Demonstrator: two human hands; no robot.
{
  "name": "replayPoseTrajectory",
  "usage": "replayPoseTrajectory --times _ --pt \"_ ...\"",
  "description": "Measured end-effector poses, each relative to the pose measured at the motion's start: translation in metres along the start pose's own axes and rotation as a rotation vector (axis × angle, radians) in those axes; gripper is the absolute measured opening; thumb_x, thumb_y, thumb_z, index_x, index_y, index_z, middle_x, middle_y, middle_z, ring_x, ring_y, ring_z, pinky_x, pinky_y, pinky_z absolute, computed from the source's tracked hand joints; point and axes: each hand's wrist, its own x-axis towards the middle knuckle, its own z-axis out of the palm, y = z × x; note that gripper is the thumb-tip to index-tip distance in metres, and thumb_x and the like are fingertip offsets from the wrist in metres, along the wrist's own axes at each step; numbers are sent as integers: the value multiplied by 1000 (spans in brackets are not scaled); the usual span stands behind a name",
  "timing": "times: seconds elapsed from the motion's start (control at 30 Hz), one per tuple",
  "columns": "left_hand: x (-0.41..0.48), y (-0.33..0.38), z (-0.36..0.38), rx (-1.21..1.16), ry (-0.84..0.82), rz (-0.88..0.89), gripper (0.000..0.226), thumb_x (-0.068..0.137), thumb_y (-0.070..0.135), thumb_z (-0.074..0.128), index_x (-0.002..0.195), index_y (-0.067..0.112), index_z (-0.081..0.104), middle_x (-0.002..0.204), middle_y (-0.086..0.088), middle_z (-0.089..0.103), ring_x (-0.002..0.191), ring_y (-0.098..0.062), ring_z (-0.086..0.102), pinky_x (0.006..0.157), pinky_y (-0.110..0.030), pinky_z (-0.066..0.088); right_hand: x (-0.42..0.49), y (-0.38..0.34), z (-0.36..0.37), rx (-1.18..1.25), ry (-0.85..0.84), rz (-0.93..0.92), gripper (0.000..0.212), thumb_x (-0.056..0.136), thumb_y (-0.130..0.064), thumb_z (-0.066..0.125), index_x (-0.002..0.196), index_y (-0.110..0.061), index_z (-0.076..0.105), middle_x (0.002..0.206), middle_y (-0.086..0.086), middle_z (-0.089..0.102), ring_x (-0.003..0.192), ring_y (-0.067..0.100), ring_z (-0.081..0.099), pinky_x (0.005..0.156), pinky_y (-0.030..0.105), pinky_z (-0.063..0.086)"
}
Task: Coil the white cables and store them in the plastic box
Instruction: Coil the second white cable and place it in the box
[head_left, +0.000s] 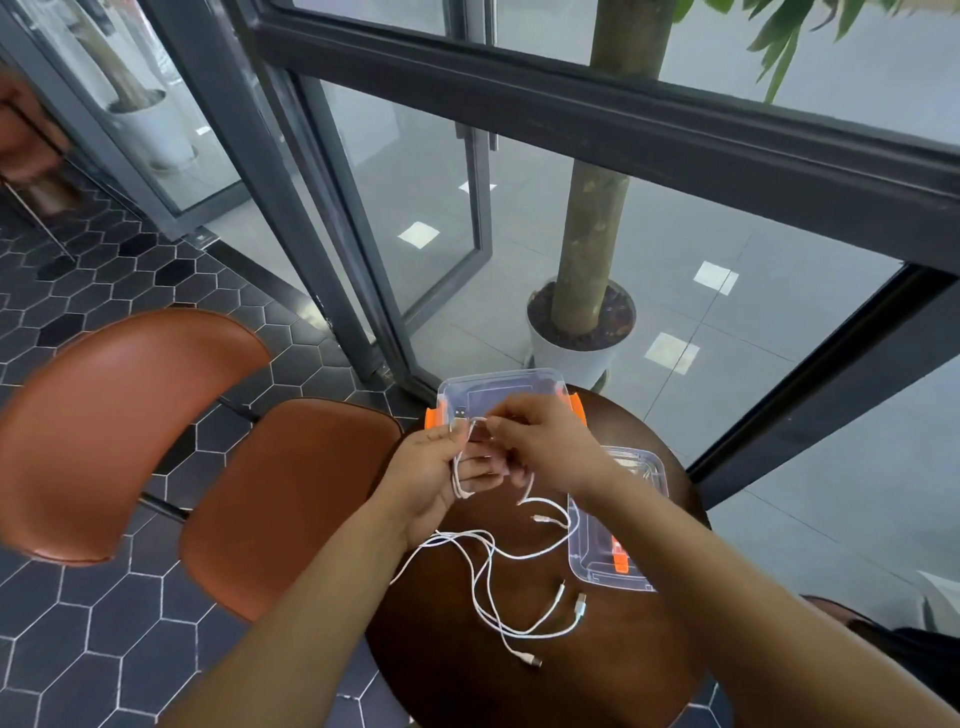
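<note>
Pretty tight on this small round table (519, 691): the open plastic box (498, 384) sits at the far edge, its lid (597, 551) hogs the right side, and loose white cables (485, 587) sprawl across the middle. Bare wood shows along the near edge. A brown chair (291, 499) crowds the left.

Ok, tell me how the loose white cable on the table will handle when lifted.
Probably floppy: the white cable lies in loose curves on the table. Likely light, being thin. Strands cross, so lifting may drag the plugs along.
</note>
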Motion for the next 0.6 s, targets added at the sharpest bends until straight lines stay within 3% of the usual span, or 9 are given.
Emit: replayPoseTrajectory --times 0.07,0.13,0.23,0.33,0.43,0.5,0.6 --pt "0 -2 9 -54 1 35 39 107 17 36 96 -5 65 65 -17 60 62 -34 65 62 -40 57 -1 4 10 67 23 7 11 100 -19 58 94 -11 62 63 10 69 48 24 65 50 33 53" --pt "1 -6 17 -92 23 21 38 108 18 33 97 -2 64 64 -13 61 56 -27 60 54 -37 51 -4 8 19 19 89 22 13 99 -26 60 97 -14 55 66 9 72 49 23 68 50 33 56" --pt "7 -9 19 -270 15 -49 36 108 26 33 108 3 61 89 -16 72 71 -26 69 60 -39 51 -9 11 22 -140 142 -51 10 97 -26 61 99 -16 60 76 3 75 58 14 69 60 38 61" --pt "14 -4 17 -493 57 -74 34 107 30 35 103 7 58 94 -18 76 82 -27 75 63 -37 61 -19 13 22 -274 137 -194 24 96 -22 60 119 -25 66 96 -2 75 75 17 71 73 35 58" --pt "20 10 14 -647 82 -13 37 107 31 33 88 10 55 88 -18 77 83 -30 76 69 -37 63 -30 20 27 -328 194 -248 15 99 -28 57 111 -22 62 80 -3 70 70 21 66 66 40 54" --pt "22 19 11 -670 103 -3 38 107 31 34 84 10 56 76 -11 76 71 -25 76 62 -32 63 -35 30 25 -302 169 -222 16 100 -33 57 101 -19 65 66 -10 61 66 20 64 66 42 53" --pt "25 23 8 -668 82 -47 37 106 32 37 84 11 57 64 -3 67 53 -17 66 54 -24 55 -34 42 15 -270 75 -194 16 101 -34 57 94 -25 68 63 -10 58 63 12 61 67 36 51"
